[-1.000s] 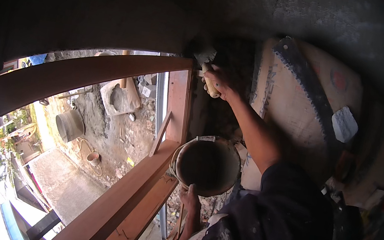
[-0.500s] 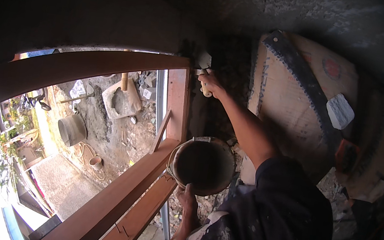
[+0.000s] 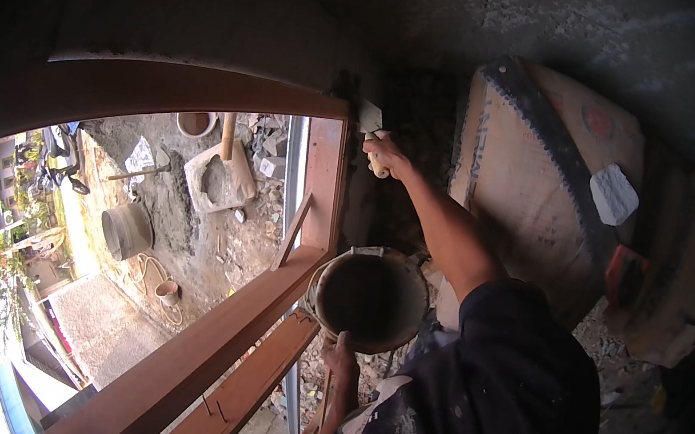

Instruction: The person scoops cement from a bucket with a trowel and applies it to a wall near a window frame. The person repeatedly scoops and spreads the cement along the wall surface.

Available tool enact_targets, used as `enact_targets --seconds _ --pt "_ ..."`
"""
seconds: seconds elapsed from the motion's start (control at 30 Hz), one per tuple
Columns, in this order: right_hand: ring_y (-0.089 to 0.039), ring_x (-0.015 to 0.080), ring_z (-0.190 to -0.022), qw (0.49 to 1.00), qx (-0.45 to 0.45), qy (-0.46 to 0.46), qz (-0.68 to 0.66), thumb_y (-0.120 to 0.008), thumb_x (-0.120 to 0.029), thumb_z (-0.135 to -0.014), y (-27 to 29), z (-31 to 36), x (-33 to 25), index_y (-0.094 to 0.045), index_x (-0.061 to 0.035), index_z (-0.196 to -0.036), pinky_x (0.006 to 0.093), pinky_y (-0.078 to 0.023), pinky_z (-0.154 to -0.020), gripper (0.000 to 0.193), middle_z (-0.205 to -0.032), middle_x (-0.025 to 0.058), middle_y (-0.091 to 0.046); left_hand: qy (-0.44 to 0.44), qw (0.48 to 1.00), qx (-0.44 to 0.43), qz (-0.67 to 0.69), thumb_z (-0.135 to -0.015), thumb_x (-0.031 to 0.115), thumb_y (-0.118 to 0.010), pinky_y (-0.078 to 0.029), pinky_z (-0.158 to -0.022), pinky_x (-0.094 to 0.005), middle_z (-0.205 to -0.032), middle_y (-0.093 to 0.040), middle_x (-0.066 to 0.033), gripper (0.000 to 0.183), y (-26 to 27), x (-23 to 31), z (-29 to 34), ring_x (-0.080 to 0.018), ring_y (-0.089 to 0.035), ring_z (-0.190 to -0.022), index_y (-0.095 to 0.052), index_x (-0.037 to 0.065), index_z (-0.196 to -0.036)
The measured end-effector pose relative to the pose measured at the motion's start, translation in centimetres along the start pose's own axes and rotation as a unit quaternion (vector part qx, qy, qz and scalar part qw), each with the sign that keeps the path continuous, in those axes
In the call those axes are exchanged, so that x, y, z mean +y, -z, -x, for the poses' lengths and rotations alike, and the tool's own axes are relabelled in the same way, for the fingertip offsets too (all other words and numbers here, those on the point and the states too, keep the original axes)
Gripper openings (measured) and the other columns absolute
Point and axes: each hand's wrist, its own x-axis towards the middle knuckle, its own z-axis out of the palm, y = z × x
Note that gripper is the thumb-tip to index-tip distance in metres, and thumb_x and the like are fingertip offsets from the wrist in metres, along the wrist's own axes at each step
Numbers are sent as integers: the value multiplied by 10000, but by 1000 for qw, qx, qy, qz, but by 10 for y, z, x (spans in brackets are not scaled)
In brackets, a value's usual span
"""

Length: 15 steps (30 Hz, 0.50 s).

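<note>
My right hand [image 3: 388, 153] is closed around the handle of a trowel [image 3: 370, 117]. The metal blade lies against the dark wall at the upper corner of a reddish-brown wooden frame [image 3: 325, 173]. Below it, my left hand [image 3: 340, 358] grips the near rim of a round bucket [image 3: 371, 301], thumb over the edge. What the bucket holds looks dark and is hard to make out. The bucket sits close beside the frame's upright.
Paper sacks [image 3: 532, 182] lie at the right, with a curved handsaw [image 3: 548, 135] and a pale block [image 3: 613, 196] on top. Through the frame opening show a grey bucket [image 3: 126, 231], a small pail [image 3: 167, 292] and rubble-strewn ground. Bent nails [image 3: 213, 408] stick out of a lower plank.
The trowel and my right hand have shifted very slightly along the corner. My left hand keeps its hold on the bucket. The view has tilted a little.
</note>
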Motion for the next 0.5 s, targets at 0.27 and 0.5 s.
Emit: enact_targets --seconds 0.27,0.5 --pt "-603 151 -614 983 -157 -34 -88 -604 -174 -835 61 76 -31 -569 -59 -1142 307 -531 -503 330 -848 77 -613 -23 999 -30 25 -868 77 -565 -485 -823 -303 -1043 -665 -100 362 6 -18 1 -167 -604 -908 -593 -84 -1190" --pt "-585 152 -559 969 6 65 -240 -635 -201 -866 7 147 14 -531 -97 -1222 300 -498 -481 385 -850 71 -602 11 998 -4 64 -874 81 -601 -506 -769 -318 -1016 -663 -112 330 16 -41 7 -172 -611 -854 -598 -77 -1164"
